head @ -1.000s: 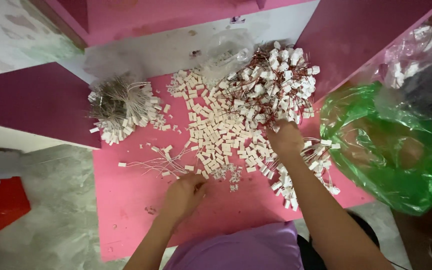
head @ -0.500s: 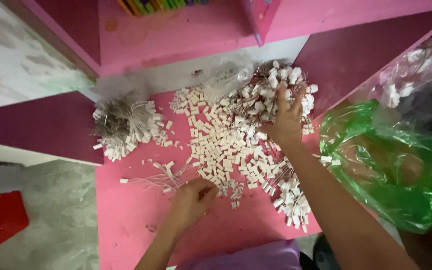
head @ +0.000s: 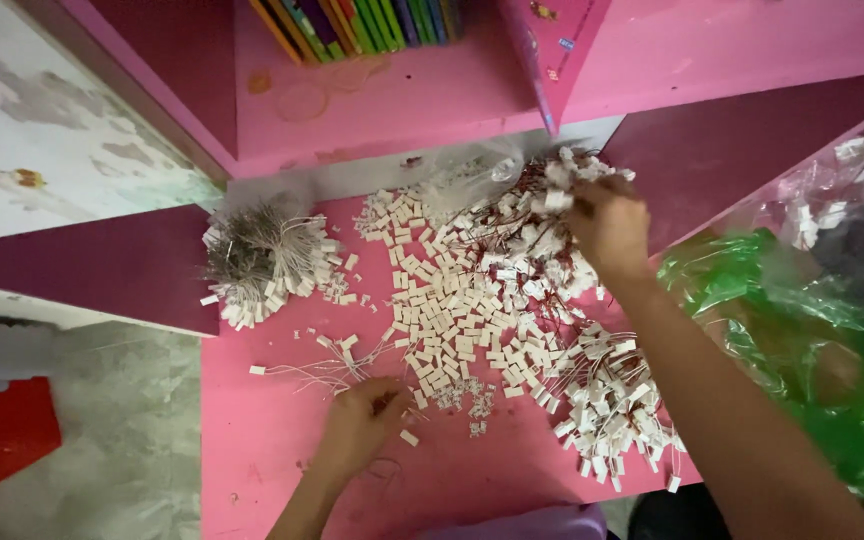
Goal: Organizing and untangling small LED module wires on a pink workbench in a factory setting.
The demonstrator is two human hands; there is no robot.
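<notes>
Right hand: I see my right hand (head: 609, 222) at 1 o'clock, fingers closed on wired white tags (head: 552, 195).
Left hand: my left hand (head: 360, 425) at 7 o'clock, curled; grip unclear.
Pile: loose white pieces (head: 452, 320) mid pink table (head: 252, 450).
Bundle: wired bundle (head: 257, 255) at 10 o'clock.

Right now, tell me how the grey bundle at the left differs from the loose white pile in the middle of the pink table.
The grey bundle is a tight round clump of thin wires with white pieces at its edge; the loose white pile is mostly small white blocks scattered flat. The bundle is smaller and sits alone; the pile spreads wide between the left hand and right hand. Both lie on the pink table and hold small white pieces.
</notes>
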